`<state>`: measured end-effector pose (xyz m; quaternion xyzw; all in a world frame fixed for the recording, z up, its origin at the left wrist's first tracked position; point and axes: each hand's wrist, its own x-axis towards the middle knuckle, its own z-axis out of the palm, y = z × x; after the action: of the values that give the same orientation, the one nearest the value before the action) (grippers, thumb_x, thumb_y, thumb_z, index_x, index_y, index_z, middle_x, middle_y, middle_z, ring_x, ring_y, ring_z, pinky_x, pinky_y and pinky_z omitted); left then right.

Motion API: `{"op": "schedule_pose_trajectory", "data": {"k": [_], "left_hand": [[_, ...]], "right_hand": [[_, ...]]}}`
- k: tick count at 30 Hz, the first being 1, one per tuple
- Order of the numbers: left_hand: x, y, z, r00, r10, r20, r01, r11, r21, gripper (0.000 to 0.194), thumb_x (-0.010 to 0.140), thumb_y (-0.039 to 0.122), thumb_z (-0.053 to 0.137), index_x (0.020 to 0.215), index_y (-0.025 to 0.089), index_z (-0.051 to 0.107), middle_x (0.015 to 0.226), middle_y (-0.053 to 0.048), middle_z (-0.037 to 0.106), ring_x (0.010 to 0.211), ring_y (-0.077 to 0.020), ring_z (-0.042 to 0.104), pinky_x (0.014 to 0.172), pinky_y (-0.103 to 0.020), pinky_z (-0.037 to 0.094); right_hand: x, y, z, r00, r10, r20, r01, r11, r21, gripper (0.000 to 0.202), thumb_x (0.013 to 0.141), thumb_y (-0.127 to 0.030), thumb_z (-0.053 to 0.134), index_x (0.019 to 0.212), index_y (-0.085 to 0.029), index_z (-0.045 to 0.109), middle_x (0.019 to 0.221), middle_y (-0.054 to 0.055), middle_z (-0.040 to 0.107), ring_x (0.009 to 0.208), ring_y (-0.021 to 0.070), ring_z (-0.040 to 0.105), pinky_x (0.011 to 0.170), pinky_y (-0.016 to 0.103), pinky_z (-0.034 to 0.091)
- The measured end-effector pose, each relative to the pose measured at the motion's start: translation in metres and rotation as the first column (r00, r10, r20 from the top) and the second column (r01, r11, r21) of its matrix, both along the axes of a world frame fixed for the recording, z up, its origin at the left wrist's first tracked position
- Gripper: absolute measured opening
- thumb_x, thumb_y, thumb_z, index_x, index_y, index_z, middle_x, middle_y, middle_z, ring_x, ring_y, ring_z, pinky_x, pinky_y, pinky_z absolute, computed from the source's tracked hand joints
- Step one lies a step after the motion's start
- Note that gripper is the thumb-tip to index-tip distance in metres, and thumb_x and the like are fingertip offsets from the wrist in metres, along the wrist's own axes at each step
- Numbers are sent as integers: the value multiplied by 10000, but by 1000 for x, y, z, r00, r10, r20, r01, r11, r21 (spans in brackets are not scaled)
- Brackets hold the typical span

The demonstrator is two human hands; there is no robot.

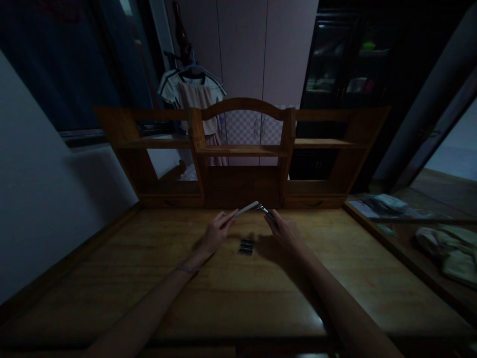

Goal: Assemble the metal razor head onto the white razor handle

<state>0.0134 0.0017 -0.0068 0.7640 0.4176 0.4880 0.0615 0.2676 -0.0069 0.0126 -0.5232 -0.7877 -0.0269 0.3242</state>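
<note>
My left hand [216, 231] is closed on the near end of a slim, pale flat stick [246, 208], which slants up to the right above the table. From the other side, my right hand [285, 228] grips a slim handle [265, 210], silver towards its tip and dark near my fingers, shaped like a razor handle. The silver tip meets or nearly meets the stick's far end; I cannot tell if they touch. Between and below my hands, three small black bars [246, 247] lie in a stack of rows on the wooden table [208, 308].
A wooden shelf unit [242, 150] with open compartments and small drawers stands along the table's far edge. Clothes [196, 94] hang behind it at the left. Past the right edge lie plastic-wrapped items [389, 201] and a pale cloth bundle [454, 251]. The room is dim.
</note>
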Motion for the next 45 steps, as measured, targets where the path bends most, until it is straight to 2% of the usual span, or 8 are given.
{"op": "schedule_pose_trajectory", "data": {"k": [8,14,18,23,32,38,45], "left_hand": [[3,-4,2,999,0,42,-1,1000,17,246,895,293,521,1097,217,638,962,-52,627,890,-167,579,814,-301,459],[8,-10,4,998,-60,2,60,998,19,272,899,290,512,1139,226,625,938,-50,631,839,-157,581,769,-284,472],[7,-9,3,999,-34,-2,34,999,32,292,902,301,508,1163,232,620,932,-57,627,829,-160,578,772,-289,475],[4,-9,3,1000,1,-5,0,997,76,335,903,294,510,1223,226,583,955,-66,627,832,-157,578,772,-287,476],[4,-6,3,1000,-4,-2,4,997,80,304,903,282,508,1190,237,597,985,-63,637,876,-171,592,809,-310,487],[5,-7,3,1000,-28,-14,29,997,77,298,900,284,512,1179,232,606,1011,-71,637,888,-177,590,821,-316,484],[4,-5,1,1000,-4,16,3,997,79,285,900,283,514,1160,227,616,960,-58,640,848,-165,594,786,-298,485]], "right_hand": [[1,1,0,999,-51,8,51,999,17,403,969,-469,278,1116,-193,533,777,71,695,608,194,621,524,256,255],[1,0,0,999,-37,-11,37,999,-7,396,970,-475,263,1070,-203,534,752,62,682,619,190,619,532,245,277],[2,0,1,997,-58,-45,57,998,-22,402,976,-472,247,1044,-196,532,701,51,658,616,186,611,531,243,273],[2,1,1,998,-58,-13,58,997,-46,387,981,-461,244,979,-210,539,718,41,656,634,176,607,548,243,274],[2,0,1,1000,-16,-4,16,996,-90,398,983,-469,223,990,-219,532,749,39,661,658,177,607,564,243,290],[2,0,0,1000,-19,-2,19,998,-65,405,980,-482,221,972,-217,528,701,33,639,619,174,590,550,245,272],[4,3,-2,999,-32,20,33,998,-45,398,981,-468,231,959,-208,530,659,32,626,581,172,578,536,254,247]]}}
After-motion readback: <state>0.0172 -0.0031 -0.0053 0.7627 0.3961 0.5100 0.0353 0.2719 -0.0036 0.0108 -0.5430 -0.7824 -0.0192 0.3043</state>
